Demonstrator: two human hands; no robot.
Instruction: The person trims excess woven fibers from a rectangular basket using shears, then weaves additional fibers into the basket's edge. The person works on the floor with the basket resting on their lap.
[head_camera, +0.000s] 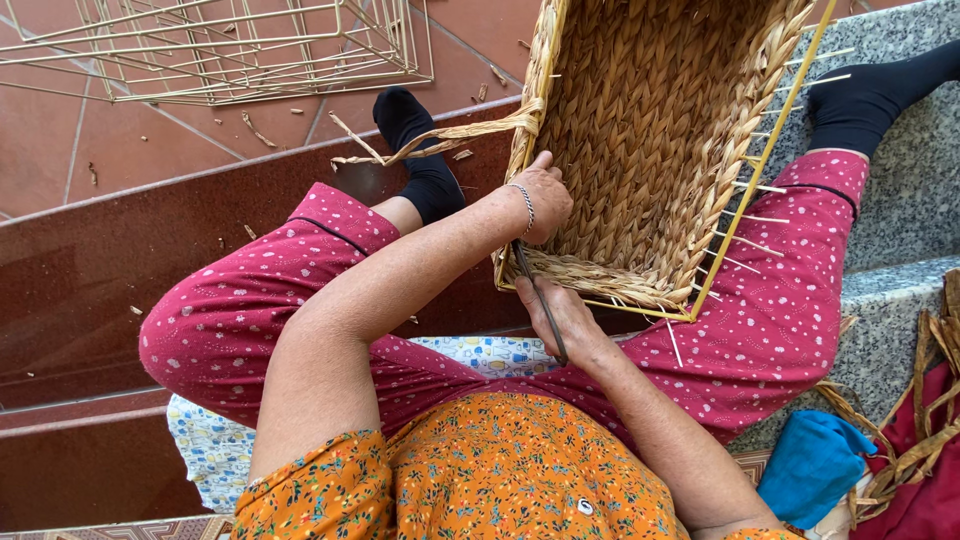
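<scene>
A half-woven straw basket (640, 130) on a thin yellow wire frame rests across my lap, its open side facing me. My left hand (540, 200), with a bracelet at the wrist, is closed over the basket's near rim beside a loose plaited strand (450, 135) that trails off to the left. My right hand (570, 318) sits just under the basket's near corner, holding a thin dark rod-like tool (540, 300) that points up into the weave. Short pale stick ends (745, 220) poke out along the basket's right edge.
I sit on steps in pink dotted trousers and black socks. Bare wire frames (220, 50) lie on the red tiled floor at top left. A blue cloth (815, 460) and straw strands (930, 400) lie on the grey stone step at right. A patterned cloth (215, 440) lies under me.
</scene>
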